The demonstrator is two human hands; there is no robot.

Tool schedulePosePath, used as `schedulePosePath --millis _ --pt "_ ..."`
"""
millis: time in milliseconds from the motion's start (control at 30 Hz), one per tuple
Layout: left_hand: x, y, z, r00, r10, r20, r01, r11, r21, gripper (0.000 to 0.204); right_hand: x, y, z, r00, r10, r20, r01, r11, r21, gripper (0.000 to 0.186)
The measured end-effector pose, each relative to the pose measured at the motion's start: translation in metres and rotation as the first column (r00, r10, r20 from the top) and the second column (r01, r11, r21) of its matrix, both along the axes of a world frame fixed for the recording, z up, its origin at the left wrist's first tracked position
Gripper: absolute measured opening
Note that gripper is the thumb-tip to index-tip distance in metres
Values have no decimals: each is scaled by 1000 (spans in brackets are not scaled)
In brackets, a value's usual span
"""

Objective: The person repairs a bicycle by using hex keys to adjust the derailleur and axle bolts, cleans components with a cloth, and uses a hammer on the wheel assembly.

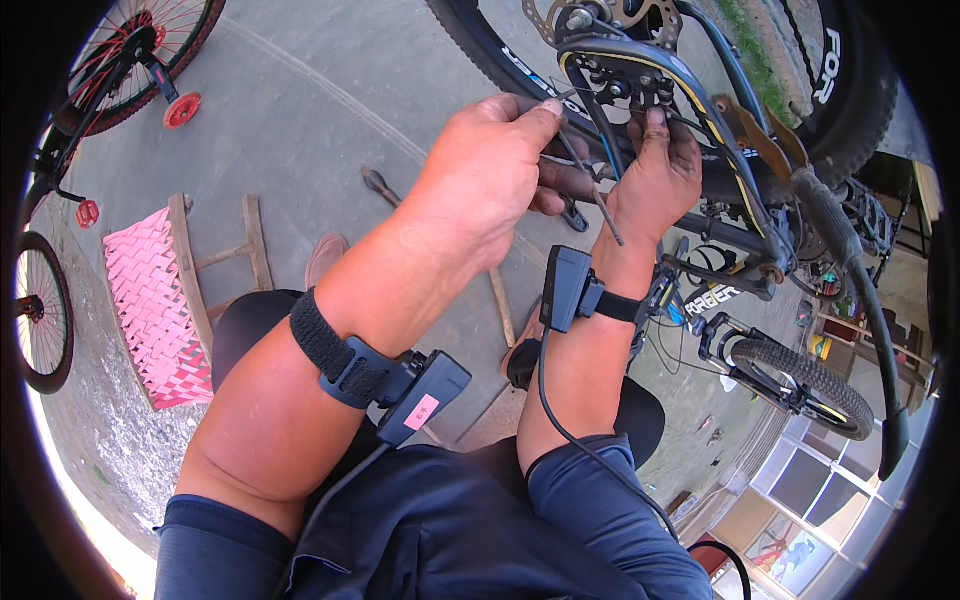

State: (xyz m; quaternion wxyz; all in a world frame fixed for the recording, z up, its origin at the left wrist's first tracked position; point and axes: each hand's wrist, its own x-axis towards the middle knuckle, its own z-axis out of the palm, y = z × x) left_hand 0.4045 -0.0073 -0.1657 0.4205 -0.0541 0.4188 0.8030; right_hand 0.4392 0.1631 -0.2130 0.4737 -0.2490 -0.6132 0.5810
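My left hand (492, 165) is closed, with thumb and fingertips pinched on a thin grey rod (596, 197) that slants down toward my right wrist. The exact kind of rod is unclear. Close beside it, my right hand (658, 165) has its thumb and fingers closed at the underside of a black brake caliper (628, 82); part of this grip is hidden. The caliper sits by a brake disc (545, 18) inside the dark bicycle frame (722, 130), which has a yellow-edged cable along it. A dark tyre (482, 62) passes behind my hands.
A low stool with a pink woven seat (158, 305) stands at left, near a bicycle with a red stabiliser wheel (182, 110). A wooden-handled tool (382, 186) lies on the concrete between my feet. Another bicycle wheel (805, 385) is at right. A black handlebar grip (828, 210) juts nearby.
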Motion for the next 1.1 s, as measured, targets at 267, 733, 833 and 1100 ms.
schedulePosePath --millis 267,733,833,1100 --pt "1 -1 -4 1000 -2 -18 2 1000 -19 23 8 22 -4 982 191 0 -191 982 -10 14" --pt "-1 -4 0 1000 15 -26 -16 1000 -3 23 -2 12 -7 1000 15 22 -16 999 34 21" --pt "-2 -5 1 1000 17 -21 -17 1000 -5 22 -7 6 -5 1000 -30 8 30 998 61 21" --pt "-2 -5 0 1000 21 -4 -21 1000 12 21 0 9 -1 999 44 -1 -44 998 47 11"
